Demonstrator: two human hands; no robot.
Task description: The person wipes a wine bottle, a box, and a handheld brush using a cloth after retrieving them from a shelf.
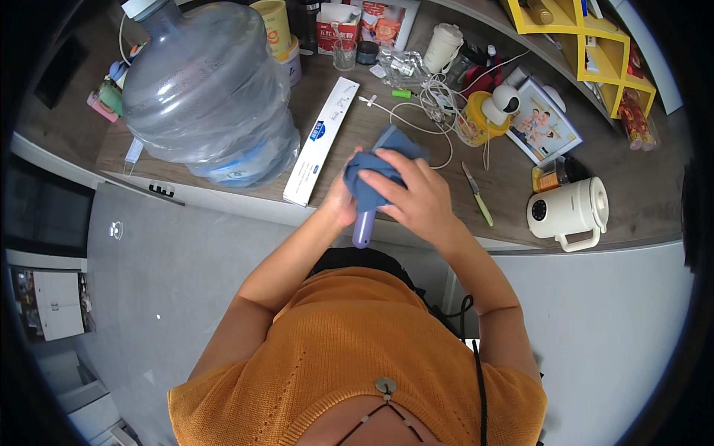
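My left hand (341, 202) grips a purple cylindrical object (363, 229), whose lower end sticks out below my fingers. My right hand (416, 197) presses a blue cloth (372, 172) around the upper part of that object. The cloth hides most of the purple object. Both hands are held over the front edge of the wooden counter (349, 123), in front of my orange top.
A large clear water jug (208, 89) lies on the counter at the left, with a long white box (321, 141) beside it. To the right are a knife (477, 195), a white kettle (569, 212), a yellow and white device (487, 111), cables and a picture book (543, 123). Yellow shelves (595, 44) stand behind.
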